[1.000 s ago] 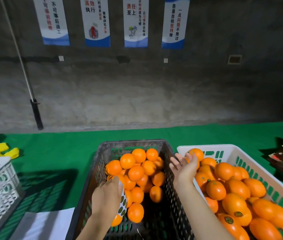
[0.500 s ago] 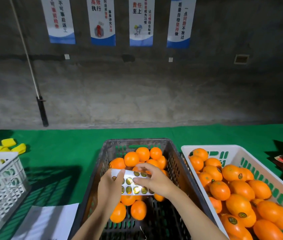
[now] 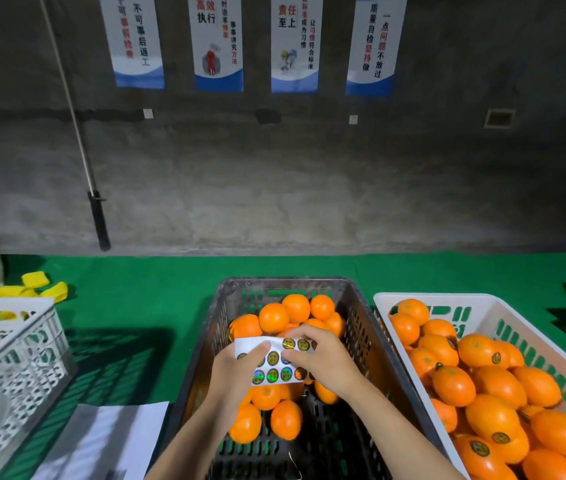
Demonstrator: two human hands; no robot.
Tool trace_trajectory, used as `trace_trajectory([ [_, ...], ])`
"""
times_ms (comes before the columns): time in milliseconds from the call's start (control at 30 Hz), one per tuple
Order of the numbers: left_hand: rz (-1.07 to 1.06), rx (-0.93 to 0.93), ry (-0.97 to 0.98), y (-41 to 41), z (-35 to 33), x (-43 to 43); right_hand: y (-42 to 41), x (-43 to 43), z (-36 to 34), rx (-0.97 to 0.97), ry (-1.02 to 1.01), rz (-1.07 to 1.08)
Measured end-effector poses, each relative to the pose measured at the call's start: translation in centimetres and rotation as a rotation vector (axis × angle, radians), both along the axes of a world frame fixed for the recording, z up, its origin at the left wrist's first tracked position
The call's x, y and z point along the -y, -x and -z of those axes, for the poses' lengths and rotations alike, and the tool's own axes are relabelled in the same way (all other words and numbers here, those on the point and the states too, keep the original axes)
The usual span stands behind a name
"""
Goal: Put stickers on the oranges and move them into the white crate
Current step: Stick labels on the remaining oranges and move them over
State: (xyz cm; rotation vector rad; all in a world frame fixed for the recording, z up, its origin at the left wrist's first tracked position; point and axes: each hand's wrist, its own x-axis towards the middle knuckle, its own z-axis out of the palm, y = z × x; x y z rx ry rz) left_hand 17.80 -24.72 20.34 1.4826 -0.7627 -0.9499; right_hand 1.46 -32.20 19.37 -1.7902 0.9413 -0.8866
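Hovering over the dark crate (image 3: 361,327) of unlabelled oranges (image 3: 273,317), a sticker sheet (image 3: 274,367) is gripped by the left hand (image 3: 236,370) and pinched at its stickers by the right hand (image 3: 323,358), while labelled oranges (image 3: 493,420) are piled in the white crate (image 3: 517,330) just beside.

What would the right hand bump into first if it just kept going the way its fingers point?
The right hand points left, already touching the sticker sheet. Going straight on, it would probably meet the left hand holding that sheet's other end, though depth is hard to judge.
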Motion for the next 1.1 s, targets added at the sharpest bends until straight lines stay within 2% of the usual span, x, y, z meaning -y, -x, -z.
trace_trajectory([
  [467, -0.025, 0.144, -0.014, -0.3, 0.5, 0.2, -0.4, 0.1, 0.5, -0.025, 0.043, -0.001],
  [500, -0.034, 0.226, -0.019, -0.3, 0.6, 0.2, -0.4, 0.1, 0.6, -0.03, 0.053, -0.001],
  [567, -0.112, 0.652, -0.059, -0.4, 1.0, 0.0, -0.4, 0.2, 0.9, -0.057, 0.071, -0.007],
  [633, -0.167, 1.058, 0.064, -0.4, 1.4, -0.2, -0.4, 0.3, 1.2, -0.125, 0.087, -0.036],
  [700, -0.051, 1.226, 0.177, -0.2, 1.7, -0.4, -0.5, 0.1, 1.4, -0.214, 0.116, -0.079],
  [733, 0.037, 1.271, 0.155, -0.2, 1.8, -0.3, -0.6, 0.0, 1.5, -0.233, 0.122, -0.097],
  [833, 0.182, 1.276, -0.004, -0.2, 2.4, 0.0, -0.7, -0.1, 1.5, -0.247, 0.131, -0.099],
  [933, 0.204, 1.12, -0.026, -0.3, 2.1, 0.2, -0.8, 0.2, 1.9, -0.318, 0.214, -0.067],
  [1100, 0.295, 0.844, -0.054, -0.3, 1.9, 0.2, -1.1, 0.1, 2.5, -0.455, 0.472, 0.045],
])
